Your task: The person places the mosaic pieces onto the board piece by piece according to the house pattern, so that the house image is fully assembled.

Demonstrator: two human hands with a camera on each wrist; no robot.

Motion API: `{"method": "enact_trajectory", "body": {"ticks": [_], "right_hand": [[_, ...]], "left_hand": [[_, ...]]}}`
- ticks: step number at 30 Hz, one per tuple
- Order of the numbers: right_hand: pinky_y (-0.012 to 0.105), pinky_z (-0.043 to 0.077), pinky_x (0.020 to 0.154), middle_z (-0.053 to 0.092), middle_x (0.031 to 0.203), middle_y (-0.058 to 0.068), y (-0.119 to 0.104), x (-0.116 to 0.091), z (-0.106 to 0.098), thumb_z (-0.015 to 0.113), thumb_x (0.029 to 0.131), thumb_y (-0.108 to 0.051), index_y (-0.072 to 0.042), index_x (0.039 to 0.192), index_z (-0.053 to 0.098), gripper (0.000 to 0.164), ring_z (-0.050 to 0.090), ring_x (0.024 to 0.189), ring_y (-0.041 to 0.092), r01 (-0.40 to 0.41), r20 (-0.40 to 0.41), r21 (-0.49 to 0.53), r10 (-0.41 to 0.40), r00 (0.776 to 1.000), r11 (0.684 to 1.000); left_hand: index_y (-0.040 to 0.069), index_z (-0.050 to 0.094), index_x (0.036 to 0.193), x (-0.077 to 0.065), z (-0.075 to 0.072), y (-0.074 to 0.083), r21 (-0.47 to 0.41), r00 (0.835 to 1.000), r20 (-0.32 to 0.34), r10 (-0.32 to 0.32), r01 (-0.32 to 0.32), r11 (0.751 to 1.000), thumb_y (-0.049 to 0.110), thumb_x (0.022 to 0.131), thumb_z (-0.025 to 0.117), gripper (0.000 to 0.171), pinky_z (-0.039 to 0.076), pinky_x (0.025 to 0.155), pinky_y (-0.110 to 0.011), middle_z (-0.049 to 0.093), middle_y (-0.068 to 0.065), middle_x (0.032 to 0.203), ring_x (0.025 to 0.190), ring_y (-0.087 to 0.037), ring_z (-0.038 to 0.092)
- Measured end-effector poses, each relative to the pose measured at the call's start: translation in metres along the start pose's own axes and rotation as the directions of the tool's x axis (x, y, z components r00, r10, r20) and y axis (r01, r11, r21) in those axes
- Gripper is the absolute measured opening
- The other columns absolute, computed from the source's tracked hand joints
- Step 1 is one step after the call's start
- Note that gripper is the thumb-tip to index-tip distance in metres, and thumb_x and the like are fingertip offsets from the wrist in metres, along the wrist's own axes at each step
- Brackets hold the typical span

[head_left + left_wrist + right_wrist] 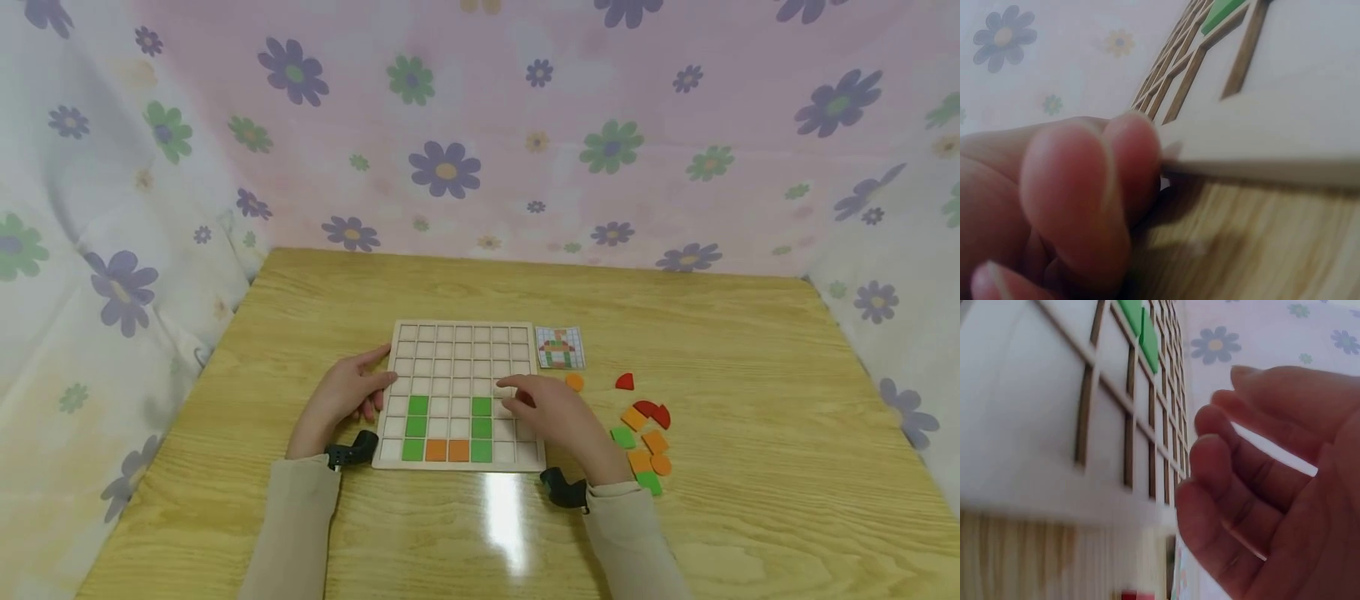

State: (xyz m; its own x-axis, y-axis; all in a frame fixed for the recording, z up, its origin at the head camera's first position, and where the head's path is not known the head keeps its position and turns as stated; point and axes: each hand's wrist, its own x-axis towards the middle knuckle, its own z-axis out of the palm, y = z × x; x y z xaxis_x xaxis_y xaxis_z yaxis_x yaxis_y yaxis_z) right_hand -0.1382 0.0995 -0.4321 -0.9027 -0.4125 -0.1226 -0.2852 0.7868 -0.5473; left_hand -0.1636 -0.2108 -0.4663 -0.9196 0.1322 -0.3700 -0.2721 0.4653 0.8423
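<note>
A wooden grid board (459,326) lies flat on the table. Two columns of green squares (417,427) fill some of its lower cells, and two orange squares (447,451) sit between them in the bottom row. My left hand (345,392) rests at the board's left edge, thumb at the rim; its fingertips (1066,175) are close against the frame in the left wrist view. Over the right part of the board hovers my right hand (558,410). Loosely bent fingers (1210,462) stand apart from the thumb there, with nothing between them.
Beside the board's upper right corner lies a small pattern card (560,347). An orange disc (574,382) and a red quarter piece (626,382) are below it. Farther right, red, orange and green pieces (654,442) lie loosely grouped. A flowered cloth (510,208) hangs behind the table.
</note>
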Motion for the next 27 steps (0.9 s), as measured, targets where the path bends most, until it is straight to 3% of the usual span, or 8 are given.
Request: {"method": "enact_trajectory", "body": {"ticks": [11,21,27], "right_hand": [[0.025,0.040,0.061,0.050,0.072,-0.013,0.022,-0.019,-0.009,0.060,0.086,-0.026,-0.019,0.112,0.062,0.027,0.045,0.065,0.009,0.011,-0.037,-0.043,-0.012,0.999,0.999],[0.027,0.043,0.064,0.055,0.081,-0.010,0.042,-0.031,-0.028,0.058,0.087,-0.026,-0.016,0.115,0.061,0.029,0.050,0.072,0.009,0.037,-0.036,0.083,-0.034,0.999,0.996],[0.030,0.044,0.067,0.059,0.090,-0.009,0.062,-0.041,-0.046,0.054,0.089,-0.036,-0.020,0.115,0.060,0.032,0.054,0.079,0.009,-0.019,-0.045,0.111,0.025,0.999,0.994]], "left_hand": [[0.035,0.033,0.137,0.000,0.002,-0.001,-0.004,1.000,-0.001,0.003,-0.003,1.000,0.038,0.085,0.058,0.058,0.040,0.037,-0.032,0.057,-0.015,0.061,0.042,-0.024,0.052],[0.035,0.032,0.137,0.001,0.002,-0.002,0.021,1.000,0.004,0.019,-0.019,1.000,0.039,0.086,0.057,0.058,0.041,0.038,-0.033,0.058,-0.015,0.061,0.042,-0.025,0.053],[0.034,0.032,0.137,0.001,0.001,-0.001,0.050,0.999,0.003,0.035,-0.036,0.998,0.039,0.086,0.057,0.058,0.042,0.038,-0.033,0.058,-0.014,0.061,0.043,-0.026,0.053]]}}
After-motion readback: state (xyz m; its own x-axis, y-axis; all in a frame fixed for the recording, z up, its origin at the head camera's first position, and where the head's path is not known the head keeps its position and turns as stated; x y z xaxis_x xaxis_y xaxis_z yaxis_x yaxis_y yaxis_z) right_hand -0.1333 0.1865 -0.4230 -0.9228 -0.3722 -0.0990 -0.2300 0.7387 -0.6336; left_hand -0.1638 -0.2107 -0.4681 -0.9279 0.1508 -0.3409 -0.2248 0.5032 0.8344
